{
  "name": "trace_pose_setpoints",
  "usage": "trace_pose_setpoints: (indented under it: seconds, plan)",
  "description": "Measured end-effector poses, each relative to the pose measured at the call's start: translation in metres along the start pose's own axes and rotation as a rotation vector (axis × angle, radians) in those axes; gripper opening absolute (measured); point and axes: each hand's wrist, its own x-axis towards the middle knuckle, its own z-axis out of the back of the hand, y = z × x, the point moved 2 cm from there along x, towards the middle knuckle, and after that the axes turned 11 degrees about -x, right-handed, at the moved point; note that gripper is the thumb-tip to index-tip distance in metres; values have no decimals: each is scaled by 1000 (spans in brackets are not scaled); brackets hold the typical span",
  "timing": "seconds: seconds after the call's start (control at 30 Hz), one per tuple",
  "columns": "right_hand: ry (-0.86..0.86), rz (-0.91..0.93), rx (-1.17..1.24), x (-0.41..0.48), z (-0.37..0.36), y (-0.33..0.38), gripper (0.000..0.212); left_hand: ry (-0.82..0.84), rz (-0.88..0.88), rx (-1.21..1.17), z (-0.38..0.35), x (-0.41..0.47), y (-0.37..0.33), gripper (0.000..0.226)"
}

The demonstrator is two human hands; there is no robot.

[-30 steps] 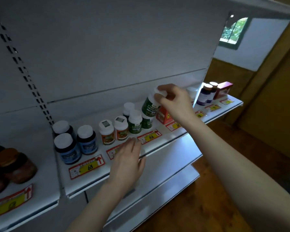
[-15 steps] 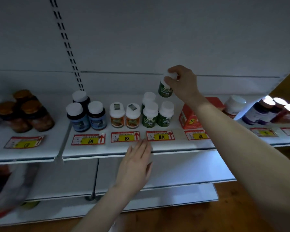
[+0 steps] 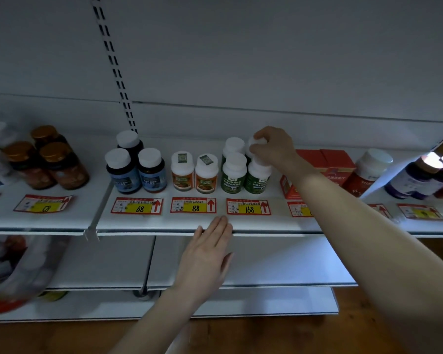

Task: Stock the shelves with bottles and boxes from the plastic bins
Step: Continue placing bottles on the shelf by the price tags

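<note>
R hand [image 3: 275, 150] grips green btl [image 3: 256, 143] by cap; L hand [image 3: 205, 254] flat at shelf [image 3: 164, 223] edge.

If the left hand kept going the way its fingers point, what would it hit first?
Probably the front green bottles behind the 168 price tag. The left hand points there from the shelf edge. Depth is unclear, so it may brush the tag first.

Handwritten prices on tags along the shelf [image 3: 279, 224]: 68 tag [image 3: 136, 206], 88 tag [image 3: 193, 205], 168 tag [image 3: 248, 207].
</note>
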Motion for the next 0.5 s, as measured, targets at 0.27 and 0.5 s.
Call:
trace_pose_setpoints:
  seconds: [0.27, 0.5]
  plan:
    - [49, -28, 1, -2, 3, 4, 31, 14, 7, -13, 1, 0, 0, 50]
    - [-156, 172, 17, -21, 2, 32, 23, -55, 16, -77, 38, 4, -6, 41]
